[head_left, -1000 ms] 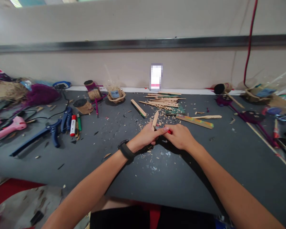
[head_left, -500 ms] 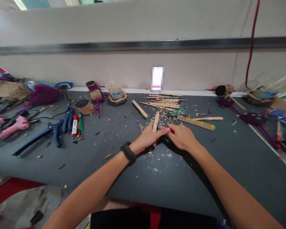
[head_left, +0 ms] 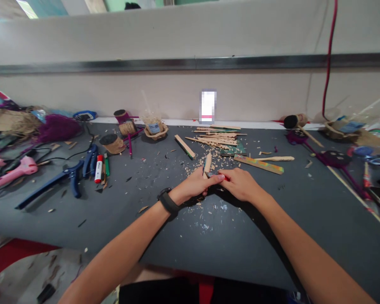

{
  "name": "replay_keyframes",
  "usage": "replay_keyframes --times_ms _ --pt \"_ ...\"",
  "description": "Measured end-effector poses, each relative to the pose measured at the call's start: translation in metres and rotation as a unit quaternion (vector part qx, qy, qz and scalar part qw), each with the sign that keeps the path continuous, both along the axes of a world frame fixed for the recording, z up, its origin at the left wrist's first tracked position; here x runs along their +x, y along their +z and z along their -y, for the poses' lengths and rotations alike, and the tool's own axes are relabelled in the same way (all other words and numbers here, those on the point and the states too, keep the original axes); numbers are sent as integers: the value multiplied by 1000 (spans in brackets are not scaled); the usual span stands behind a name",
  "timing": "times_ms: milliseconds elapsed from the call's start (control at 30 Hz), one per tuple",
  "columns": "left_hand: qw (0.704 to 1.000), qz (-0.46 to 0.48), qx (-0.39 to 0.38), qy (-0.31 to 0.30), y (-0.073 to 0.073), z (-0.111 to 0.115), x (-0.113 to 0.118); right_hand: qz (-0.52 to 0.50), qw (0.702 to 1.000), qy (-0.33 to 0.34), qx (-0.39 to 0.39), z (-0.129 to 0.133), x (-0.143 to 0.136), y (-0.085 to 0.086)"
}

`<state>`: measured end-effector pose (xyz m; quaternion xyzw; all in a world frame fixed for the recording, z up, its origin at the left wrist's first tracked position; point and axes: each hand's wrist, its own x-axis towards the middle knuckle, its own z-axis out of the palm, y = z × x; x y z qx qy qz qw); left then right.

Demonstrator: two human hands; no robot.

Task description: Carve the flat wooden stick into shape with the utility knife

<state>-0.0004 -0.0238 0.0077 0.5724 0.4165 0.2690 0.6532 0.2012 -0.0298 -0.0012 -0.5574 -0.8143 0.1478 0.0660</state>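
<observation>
gripping a pale, flat wooden stick (head_left: 208, 163), the left hand (head_left: 196, 184) points it lengthwise forward; just to its right, the right hand (head_left: 239, 183) is closed around a red-handled, dark-bladed tool (head_left: 211, 174), blade crosswise to the stick.

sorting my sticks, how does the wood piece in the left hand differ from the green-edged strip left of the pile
The wood piece is in the left hand; the green-edged strip lies on the table. The piece narrows to a point; the strip's ends look blunt. The piece shows bare wood; the strip has a green side. Both have pale wood faces.
</observation>
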Motion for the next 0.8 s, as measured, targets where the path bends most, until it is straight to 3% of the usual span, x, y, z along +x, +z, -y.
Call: replay_keyframes --times_ms 233,400,467,800 --pt "1000 -14 -6 -9 2 -2 -3 58 998 -28 9 3 -12 4" --pt "995 -86 10 49 -2 7 6 97 992 -80 33 -2 -15 4" --pt "995 -75 13 63 -3 8 9 88 991 -90 37 -3 -13 3" --pt "996 -7 35 76 5 2 3 -41 999 2 -3 0 0 0"
